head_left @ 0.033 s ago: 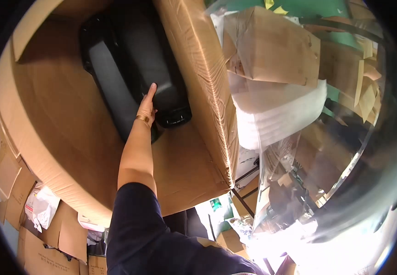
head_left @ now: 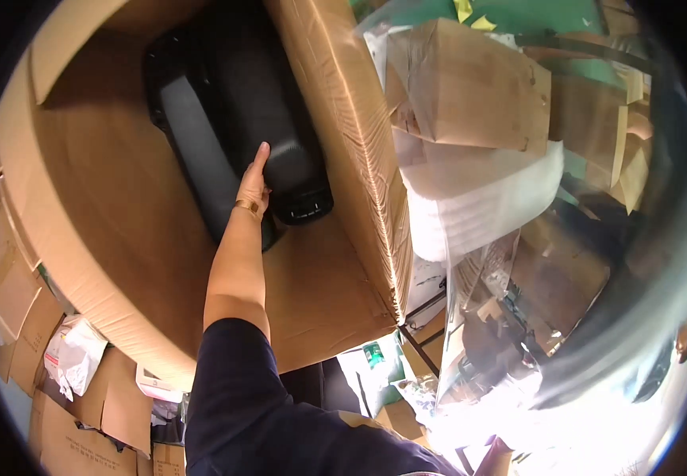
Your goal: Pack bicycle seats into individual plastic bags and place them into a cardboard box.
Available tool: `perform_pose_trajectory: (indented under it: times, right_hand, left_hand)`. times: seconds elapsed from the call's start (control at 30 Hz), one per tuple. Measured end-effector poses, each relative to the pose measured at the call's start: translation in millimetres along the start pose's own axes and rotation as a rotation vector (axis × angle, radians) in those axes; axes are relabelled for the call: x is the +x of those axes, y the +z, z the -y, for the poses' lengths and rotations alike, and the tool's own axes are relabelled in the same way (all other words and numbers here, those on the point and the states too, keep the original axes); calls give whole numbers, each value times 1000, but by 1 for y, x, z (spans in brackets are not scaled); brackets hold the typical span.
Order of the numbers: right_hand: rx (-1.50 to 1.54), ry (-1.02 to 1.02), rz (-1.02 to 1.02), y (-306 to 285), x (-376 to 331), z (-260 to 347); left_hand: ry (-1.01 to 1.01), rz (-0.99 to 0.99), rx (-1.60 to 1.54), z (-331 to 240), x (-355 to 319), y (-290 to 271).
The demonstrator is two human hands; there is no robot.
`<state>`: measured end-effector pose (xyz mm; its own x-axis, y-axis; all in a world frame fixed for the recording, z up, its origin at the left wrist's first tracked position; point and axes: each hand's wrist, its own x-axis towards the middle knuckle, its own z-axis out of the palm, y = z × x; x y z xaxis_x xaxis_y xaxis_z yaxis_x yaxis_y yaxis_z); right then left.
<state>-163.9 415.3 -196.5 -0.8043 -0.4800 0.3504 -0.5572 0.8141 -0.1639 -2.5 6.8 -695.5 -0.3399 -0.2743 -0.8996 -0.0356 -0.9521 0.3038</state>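
A large black moulded plastic shell (head_left: 300, 163) with long raised ridges lies aslant inside a deep cardboard box (head_left: 109, 206). My left hand (head_left: 254, 189) reaches down into the box and grips the shell at its near end. The thumb lies stretched along the dark surface, while the other fingers curl out of sight into the groove between the ridges. A narrow gold-coloured band sits round that wrist. My right hand is not seen in the picture.
Clear plastic film (head_left: 486, 317) hangs blurred on the right, before a brown carton (head_left: 470, 87) and a roll of white foam wrap (head_left: 486, 198). Opened cartons (head_left: 81, 436) and a white plastic bag (head_left: 76, 355) lie at the lower left. Strong glare whitens the lower right.
The view has shifted slightly, and the shell sits a little lower and farther right in it. The clear film on the right has changed shape. My left hand keeps its grip.
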Motion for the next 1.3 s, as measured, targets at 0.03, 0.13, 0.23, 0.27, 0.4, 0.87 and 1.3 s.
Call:
perform_pose_trajectory:
  times: [0.03, 0.13, 0.23, 0.27, 0.4, 0.87, 1.3]
  right_hand:
    - [20, -16, -15, -3, 1, -1]
    - [151, -48, 110, 5, 19, 28]
    - [244, 44, 188, 10, 24, 43]
    - [261, 38, 167, 13, 25, 50]
    - [317, 26, 165, 15, 20, 47]
    - [545, -25, -69, 1, 22, 70]
    - [1413, 684, 1120, 40, -130, 261]
  left_hand:
    - [34, 1, 2, -28, -19, 12]
    - [82, -163, -45, -85, -67, 46]
    - [223, -96, -335, -139, -112, 70]
    - [216, -74, -409, -163, -135, 84]
    - [186, -67, -72, -199, -205, 80]
    - [389, -25, 410, -18, -578, -57]
    - [918, -260, 1830, 97, -679, -22]
